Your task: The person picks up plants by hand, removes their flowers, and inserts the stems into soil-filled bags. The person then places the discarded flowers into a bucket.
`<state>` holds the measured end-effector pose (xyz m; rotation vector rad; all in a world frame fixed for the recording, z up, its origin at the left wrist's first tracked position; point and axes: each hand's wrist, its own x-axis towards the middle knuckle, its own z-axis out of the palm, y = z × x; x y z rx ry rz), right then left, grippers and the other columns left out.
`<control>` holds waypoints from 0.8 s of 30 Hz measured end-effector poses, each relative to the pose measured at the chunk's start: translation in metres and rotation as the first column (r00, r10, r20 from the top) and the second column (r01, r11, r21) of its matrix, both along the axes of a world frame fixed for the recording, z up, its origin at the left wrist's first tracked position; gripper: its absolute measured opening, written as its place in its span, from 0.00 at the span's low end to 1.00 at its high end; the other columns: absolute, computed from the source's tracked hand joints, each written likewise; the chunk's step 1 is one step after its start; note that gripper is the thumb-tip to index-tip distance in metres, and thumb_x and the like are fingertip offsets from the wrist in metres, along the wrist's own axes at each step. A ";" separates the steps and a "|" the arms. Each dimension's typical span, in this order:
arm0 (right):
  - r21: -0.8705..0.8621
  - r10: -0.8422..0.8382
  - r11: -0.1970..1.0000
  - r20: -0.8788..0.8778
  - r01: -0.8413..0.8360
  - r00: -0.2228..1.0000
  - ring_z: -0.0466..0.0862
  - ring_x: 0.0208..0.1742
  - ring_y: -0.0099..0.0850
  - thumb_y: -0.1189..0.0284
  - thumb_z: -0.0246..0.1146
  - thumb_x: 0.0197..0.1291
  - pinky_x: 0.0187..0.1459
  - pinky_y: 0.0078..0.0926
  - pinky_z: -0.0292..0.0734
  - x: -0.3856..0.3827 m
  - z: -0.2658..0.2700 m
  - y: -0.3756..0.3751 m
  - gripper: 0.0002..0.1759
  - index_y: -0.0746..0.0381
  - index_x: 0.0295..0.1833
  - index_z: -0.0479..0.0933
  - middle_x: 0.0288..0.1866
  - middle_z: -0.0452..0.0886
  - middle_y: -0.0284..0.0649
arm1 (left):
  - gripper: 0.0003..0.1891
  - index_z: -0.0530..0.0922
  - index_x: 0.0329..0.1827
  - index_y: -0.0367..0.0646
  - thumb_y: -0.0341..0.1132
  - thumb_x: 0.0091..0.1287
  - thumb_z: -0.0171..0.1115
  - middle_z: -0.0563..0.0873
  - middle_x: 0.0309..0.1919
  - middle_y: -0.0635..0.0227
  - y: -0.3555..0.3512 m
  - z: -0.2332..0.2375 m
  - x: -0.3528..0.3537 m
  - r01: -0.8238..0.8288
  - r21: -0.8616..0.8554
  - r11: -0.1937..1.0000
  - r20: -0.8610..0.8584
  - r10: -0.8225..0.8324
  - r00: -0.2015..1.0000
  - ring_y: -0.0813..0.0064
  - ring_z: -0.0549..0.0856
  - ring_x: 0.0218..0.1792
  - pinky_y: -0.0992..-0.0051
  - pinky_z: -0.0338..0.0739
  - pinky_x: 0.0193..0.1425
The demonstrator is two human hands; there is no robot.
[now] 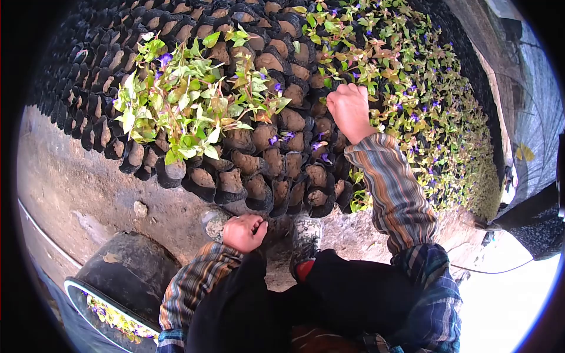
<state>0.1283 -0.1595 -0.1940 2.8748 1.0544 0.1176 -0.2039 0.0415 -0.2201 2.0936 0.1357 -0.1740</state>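
My right hand (348,110) is closed over the black soil-filled bags (294,120), at the left edge of the planted rows (394,76). Its fingers are curled, and what they grip, if anything, is hidden. My left hand (242,232) rests closed near my knee, below the front row of bags; I cannot make out anything in it. A loose pile of leafy cuttings (188,100) with purple flowers lies on the bags at the upper left. A few fallen purple flowers (288,136) lie on the bags left of my right hand.
A black bucket (126,273) with more cuttings (112,315) in it lies at the lower left. A small stone (140,209) sits on the bare ground (70,170). Netting (532,100) hangs along the right side, and my shoe (307,232) is before the bags.
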 end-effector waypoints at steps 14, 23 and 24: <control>0.516 0.309 0.836 -0.156 -0.190 0.938 0.73 0.46 0.33 0.68 0.67 0.52 0.50 0.35 0.63 -0.029 0.037 0.108 0.04 0.55 0.30 0.83 0.36 0.75 0.31 | 0.06 0.83 0.29 0.42 0.34 0.57 0.70 0.83 0.21 0.66 0.002 0.003 0.003 -0.005 -0.022 1.000 0.015 0.005 1.000 0.69 0.84 0.20 0.72 0.78 0.27; 0.487 0.292 0.862 -0.248 -0.142 0.924 0.72 0.56 0.33 0.69 0.70 0.47 0.57 0.37 0.60 -0.045 0.023 0.085 0.03 0.52 0.28 0.83 0.43 0.77 0.28 | 0.06 0.84 0.29 0.42 0.35 0.58 0.69 0.84 0.22 0.65 -0.002 0.000 -0.001 -0.009 0.010 1.000 0.010 0.009 1.000 0.70 0.84 0.21 0.73 0.78 0.28; 0.497 0.282 0.859 -0.251 -0.126 0.926 0.73 0.55 0.32 0.69 0.70 0.49 0.58 0.38 0.60 -0.049 0.025 0.077 0.02 0.52 0.29 0.83 0.42 0.79 0.28 | 0.06 0.84 0.29 0.42 0.35 0.59 0.69 0.84 0.22 0.65 -0.004 -0.002 -0.003 -0.009 0.017 1.000 0.011 0.009 1.000 0.70 0.84 0.21 0.73 0.78 0.28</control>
